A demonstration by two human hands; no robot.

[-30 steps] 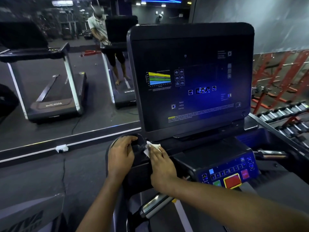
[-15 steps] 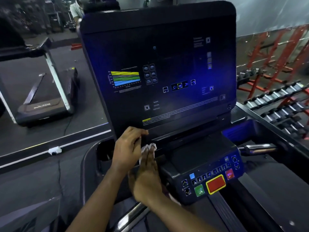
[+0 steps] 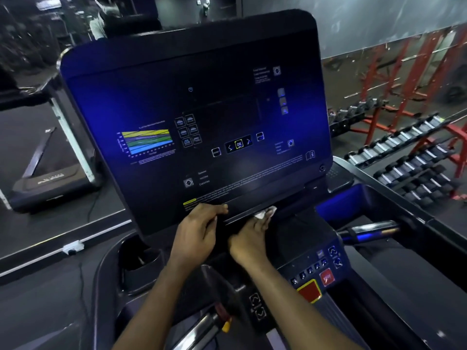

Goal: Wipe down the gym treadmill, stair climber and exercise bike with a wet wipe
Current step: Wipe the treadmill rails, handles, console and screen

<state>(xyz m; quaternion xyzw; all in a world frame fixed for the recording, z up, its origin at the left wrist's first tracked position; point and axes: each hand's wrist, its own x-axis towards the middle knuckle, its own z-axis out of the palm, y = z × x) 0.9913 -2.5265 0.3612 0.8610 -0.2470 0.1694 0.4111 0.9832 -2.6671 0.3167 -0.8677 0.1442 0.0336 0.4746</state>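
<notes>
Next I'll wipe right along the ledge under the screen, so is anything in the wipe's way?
Nothing visible. The right hand holds the wet wipe on the ledge, which runs bare rightward; the left hand rests on the screen, left of it.

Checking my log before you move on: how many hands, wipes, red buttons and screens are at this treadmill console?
hands: 2, left hand and right hand
wet wipe: 1
red buttons: 2, large red button and red stop button
console screen: 1
Total: 6
</notes>
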